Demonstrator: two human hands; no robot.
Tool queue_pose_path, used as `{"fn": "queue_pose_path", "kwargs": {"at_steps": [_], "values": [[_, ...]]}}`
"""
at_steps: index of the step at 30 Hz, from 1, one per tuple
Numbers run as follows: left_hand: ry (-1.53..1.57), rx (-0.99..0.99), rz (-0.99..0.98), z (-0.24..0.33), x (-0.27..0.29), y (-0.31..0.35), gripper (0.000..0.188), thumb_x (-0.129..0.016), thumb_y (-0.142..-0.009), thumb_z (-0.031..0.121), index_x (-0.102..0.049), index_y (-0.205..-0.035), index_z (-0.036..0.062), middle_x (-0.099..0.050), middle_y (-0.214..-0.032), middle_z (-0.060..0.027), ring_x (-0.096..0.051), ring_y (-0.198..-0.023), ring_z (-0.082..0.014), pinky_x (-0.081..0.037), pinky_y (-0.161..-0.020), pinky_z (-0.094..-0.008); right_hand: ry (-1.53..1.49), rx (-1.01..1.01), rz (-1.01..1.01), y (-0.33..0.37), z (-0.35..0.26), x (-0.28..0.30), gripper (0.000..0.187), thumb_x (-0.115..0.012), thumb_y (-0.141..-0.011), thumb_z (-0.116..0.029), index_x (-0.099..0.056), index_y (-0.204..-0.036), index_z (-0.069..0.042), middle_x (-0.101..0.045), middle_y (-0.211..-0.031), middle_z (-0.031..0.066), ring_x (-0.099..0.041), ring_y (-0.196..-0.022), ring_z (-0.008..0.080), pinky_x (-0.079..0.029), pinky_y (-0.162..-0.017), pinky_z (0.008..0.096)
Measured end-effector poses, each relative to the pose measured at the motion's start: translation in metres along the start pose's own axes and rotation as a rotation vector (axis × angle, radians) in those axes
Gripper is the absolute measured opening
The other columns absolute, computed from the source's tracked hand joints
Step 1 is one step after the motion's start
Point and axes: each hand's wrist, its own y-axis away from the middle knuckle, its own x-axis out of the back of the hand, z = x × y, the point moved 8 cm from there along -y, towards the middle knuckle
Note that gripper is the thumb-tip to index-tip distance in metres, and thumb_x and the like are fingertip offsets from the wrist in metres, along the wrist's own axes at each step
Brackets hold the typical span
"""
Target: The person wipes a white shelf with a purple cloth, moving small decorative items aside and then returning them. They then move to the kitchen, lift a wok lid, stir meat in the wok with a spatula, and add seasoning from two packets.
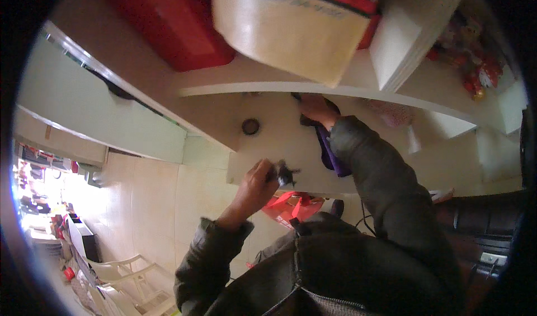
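My left hand [258,182] is closed around a small dark object with a pale, shiny patch [286,174]. Its kind is too blurred to make out, and it is held just above the front edge of the white shelf [279,140]. Farther in and to the right, my right hand [318,109] grips a black and purple cloth [331,151]. Part of the cloth lies under the fingers, and the rest trails along the shelf toward me beside my sleeve. A small round dark item [250,126] rests on the same shelf, left of the cloth.
An upper shelf overhangs my right hand, bearing a red box [173,28] and a cream-coloured package [291,33]. Red ornaments [478,70] occupy the right compartment. A red bag [292,207] is below the shelf edge, near my body. White chairs [131,282] stand at lower left.
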Motion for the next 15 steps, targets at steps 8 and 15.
{"fn": "queue_pose_path", "kwargs": {"at_steps": [8,15], "values": [[0.107,0.259,0.064,-0.02,0.04,0.083,0.021,-0.069,-0.085,0.001,-0.059,-0.103,0.0008,-0.061,-0.088,-0.0171,-0.062,-0.076,-0.0313,-0.052,-0.069,-0.0388,0.077,0.302,0.068,0.011,-0.085,-0.015,0.057,-0.057,-0.086,-0.005,-0.058,-0.143,-0.004,-0.055,-0.142,0.0252,-0.051,-0.133,0.0465,-0.041,-0.115,0.0535],[0.274,0.205,0.102,-0.02,0.035,0.068,0.019,-0.064,-0.086,-0.001,-0.058,-0.104,0.0005,-0.057,-0.081,-0.0105,-0.053,-0.071,-0.0164,-0.047,-0.065,-0.0321,-0.054,0.437,-0.299,0.15,-0.117,0.018,0.065,-0.062,-0.08,-0.001,-0.062,-0.144,-0.014,-0.056,-0.14,0.0204,-0.051,-0.135,0.0432,-0.044,-0.113,0.0529]]}}
